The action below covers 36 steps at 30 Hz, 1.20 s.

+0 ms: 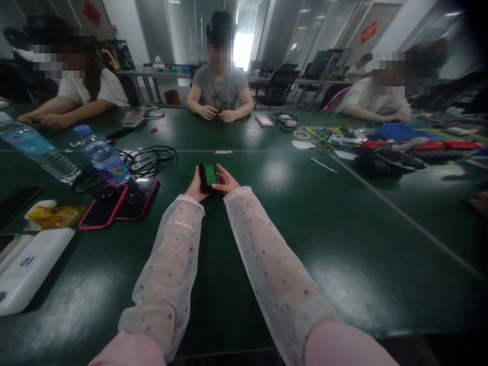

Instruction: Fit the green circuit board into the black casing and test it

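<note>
Both my hands meet over the middle of the dark green table, around a small black device with a lit-looking green face that carries small pale marks. Whether that face is a screen or a circuit board I cannot make out. My left hand wraps the device's left side and lower edge. On the other side, my right hand has its thumb at the lower right corner and its curled fingers along the right edge. The device is tilted up towards me. Sheer dotted sleeves cover both forearms.
Left of my hands lie two pink-edged phones, coiled black cables, two water bottles and a white power bank. A wrench and a pile of cables and tools lie right. Several people sit around the table.
</note>
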Tool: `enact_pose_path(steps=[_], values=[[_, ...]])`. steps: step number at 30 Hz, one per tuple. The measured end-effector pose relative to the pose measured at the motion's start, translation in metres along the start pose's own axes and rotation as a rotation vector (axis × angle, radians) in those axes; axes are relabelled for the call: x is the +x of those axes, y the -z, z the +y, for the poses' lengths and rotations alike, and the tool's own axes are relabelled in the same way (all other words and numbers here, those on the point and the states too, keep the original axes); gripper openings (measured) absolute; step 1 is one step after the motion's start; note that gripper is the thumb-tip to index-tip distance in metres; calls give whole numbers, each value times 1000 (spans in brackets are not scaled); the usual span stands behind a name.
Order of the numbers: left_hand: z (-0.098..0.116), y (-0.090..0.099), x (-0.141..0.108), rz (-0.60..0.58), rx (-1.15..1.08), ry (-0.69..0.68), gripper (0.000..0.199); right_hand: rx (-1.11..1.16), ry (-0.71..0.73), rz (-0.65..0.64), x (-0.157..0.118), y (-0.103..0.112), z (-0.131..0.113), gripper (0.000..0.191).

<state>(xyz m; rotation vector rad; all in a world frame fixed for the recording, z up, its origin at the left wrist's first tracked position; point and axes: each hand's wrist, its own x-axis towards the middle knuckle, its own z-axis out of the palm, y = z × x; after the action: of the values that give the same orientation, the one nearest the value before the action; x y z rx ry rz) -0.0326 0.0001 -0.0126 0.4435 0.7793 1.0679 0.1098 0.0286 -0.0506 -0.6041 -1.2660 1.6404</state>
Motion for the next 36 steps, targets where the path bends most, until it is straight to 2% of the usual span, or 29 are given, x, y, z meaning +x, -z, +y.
enact_pose_path(steps=[3, 6, 10, 14, 16, 19, 21, 26, 29, 33, 36], values=[[1, -3, -3, 22, -2, 6, 72, -70, -1, -12, 1, 2, 0, 106], [2, -4, -4, 4, 0, -11, 71, -122, 24, 32, 0, 0, -1, 100], [1, 1, -1, -10, -9, -36, 70, -110, 61, 94, -4, -7, -1, 91], [1, 5, 2, 9, -35, -22, 68, -73, 29, 155, -6, -12, -3, 85], [0, 4, 2, 2, -51, -27, 60, 10, -31, 192, -7, -11, -6, 73], [0, 0, 0, -18, -30, -51, 49, 201, -175, 288, -6, -8, -10, 44], [0, -3, -1, 6, 7, -54, 44, 295, -232, 340, -5, -6, -14, 32], [-1, -10, -4, 127, 74, -68, 26, 341, -284, 360, -4, -6, -17, 34], [0, -15, -9, 179, 187, -115, 17, 354, -272, 321, -5, -6, -15, 35], [2, -25, -17, 149, 398, -183, 21, 380, -164, 332, -3, -6, -10, 32], [2, -35, -17, 176, 562, -215, 24, 386, -209, 419, 1, -5, -10, 31]])
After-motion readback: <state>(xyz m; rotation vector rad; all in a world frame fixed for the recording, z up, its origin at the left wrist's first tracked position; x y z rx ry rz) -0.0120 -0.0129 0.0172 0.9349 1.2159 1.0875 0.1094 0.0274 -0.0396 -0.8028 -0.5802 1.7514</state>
